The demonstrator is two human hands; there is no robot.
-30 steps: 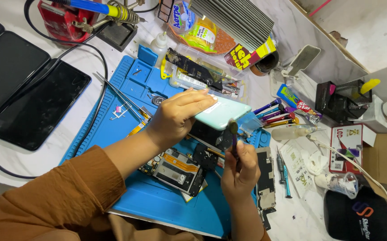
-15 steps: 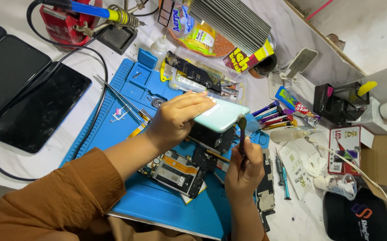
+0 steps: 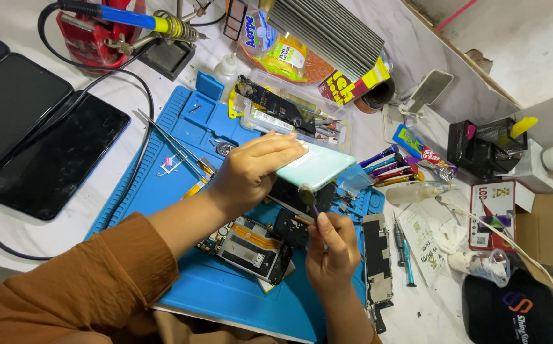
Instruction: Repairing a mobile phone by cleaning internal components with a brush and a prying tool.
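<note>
Bottom centre: right hand (image 3: 332, 253), fingers pinched together on a small screwdriver (image 3: 309, 202) held upright, its round cap just under the edge of the phone. Orange sleeve (image 3: 66, 286) comes in from lower left. Left hand (image 3: 254, 171) at frame centre, fingers clamped around a pale mint phone (image 3: 318, 167), tilted and lifted off the mat, the thumb hidden beneath it. Both hands sit over a blue work mat (image 3: 161, 185) on the white surface (image 3: 28, 236). Under the hands, on the mat: an opened phone body (image 3: 251, 245) with its insides showing, and dark loose parts just beside it. Right of the right hand a long circuit board (image 3: 378, 261) lies at the mat's edge, and a thin teal screwdriver (image 3: 407, 258) lies just beside it. Tweezers (image 3: 174, 146) lie on the mat's upper left. Centre right: a row of coloured screwdrivers (image 3: 391, 169) near the phone. Left of frame: two dark phones (image 3: 34, 140) lying flat, a black cable looping around them. Upper centre: clear plastic box (image 3: 295, 118) of parts. Upper left, far: soldering iron (image 3: 123, 18) on its red stand. Top centre: ribbed metal heat sink (image 3: 334, 32). Lower right corner: black cap (image 3: 518, 312).
</note>
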